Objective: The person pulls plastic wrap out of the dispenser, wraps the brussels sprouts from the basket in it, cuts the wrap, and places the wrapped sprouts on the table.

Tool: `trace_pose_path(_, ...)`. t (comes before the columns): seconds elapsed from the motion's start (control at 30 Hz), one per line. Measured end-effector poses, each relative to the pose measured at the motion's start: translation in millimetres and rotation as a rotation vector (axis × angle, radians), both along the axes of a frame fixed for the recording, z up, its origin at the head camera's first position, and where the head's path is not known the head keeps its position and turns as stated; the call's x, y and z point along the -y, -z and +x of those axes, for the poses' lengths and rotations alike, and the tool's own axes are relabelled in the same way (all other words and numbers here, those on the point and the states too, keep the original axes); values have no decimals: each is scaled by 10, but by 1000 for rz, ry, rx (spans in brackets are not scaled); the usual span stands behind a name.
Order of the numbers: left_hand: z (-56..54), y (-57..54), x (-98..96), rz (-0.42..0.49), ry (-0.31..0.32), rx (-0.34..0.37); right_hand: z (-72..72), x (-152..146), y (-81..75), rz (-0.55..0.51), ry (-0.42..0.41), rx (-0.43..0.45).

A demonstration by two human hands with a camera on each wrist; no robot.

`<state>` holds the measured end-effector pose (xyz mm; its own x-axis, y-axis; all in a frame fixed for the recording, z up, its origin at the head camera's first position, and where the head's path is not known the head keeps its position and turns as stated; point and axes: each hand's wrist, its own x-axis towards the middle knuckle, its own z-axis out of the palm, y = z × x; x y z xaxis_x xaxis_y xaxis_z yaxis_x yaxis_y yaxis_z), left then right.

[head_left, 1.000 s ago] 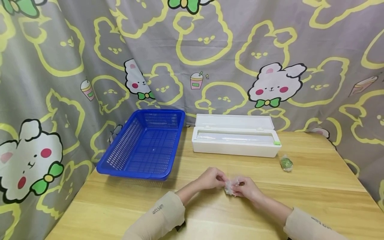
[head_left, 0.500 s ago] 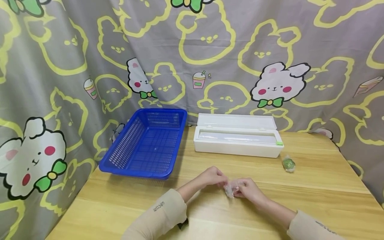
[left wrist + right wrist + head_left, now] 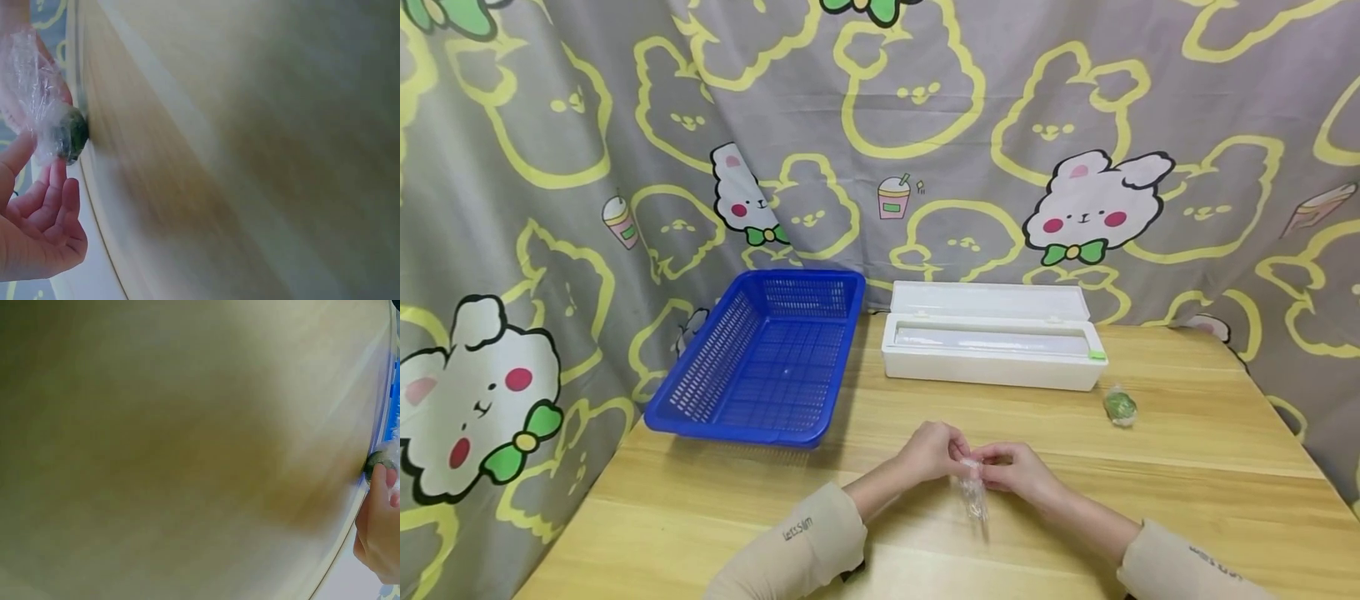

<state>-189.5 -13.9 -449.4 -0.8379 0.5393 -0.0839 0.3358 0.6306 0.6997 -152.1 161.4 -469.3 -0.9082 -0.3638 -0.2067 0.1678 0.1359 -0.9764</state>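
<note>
Between the two hands is a small dark-green round thing (image 3: 74, 132), loosely wrapped in clear cling film (image 3: 37, 81). In the head view the film's crinkled tail (image 3: 975, 502) hangs down toward the person, and the hands hide the green part. My left hand (image 3: 934, 452) pinches the wrapped thing between thumb and fingertips. From the other side my right hand (image 3: 1021, 468) grips it, with a fingertip on the green part in the right wrist view. Farther right on the table lies another green thing in film (image 3: 1121, 407).
A white cling film box (image 3: 992, 372) with its lid raised stands at the back; a film roll (image 3: 985, 340) lies inside. To the left is a blue plastic basket (image 3: 832, 367). The wooden table (image 3: 1210, 467) meets a patterned curtain (image 3: 925, 167) behind.
The hands have come closer together, fingertips now meeting at the wrapped thing. The film, bunched up between them before, now hangs as a longer tail toward the person.
</note>
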Motion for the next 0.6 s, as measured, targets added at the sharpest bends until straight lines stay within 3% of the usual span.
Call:
trace_pose_path(0.13, 9, 5, 1, -28, 35, -37, -11, -7, -5, 18, -17, -22)
trace_pose_path(0.33, 2, 58, -12, -42, 64, -31, -12, -17, -3, 22, -16, -1)
trace_pose_path(0.43, 3, 65, -26, -66, 72, -77, -4, -18, -14, 39, -36, 8)
trace_pose_path(0.6, -3, 69, -62, -94, 91, -143, -5, -48, -12, 142, -115, -100)
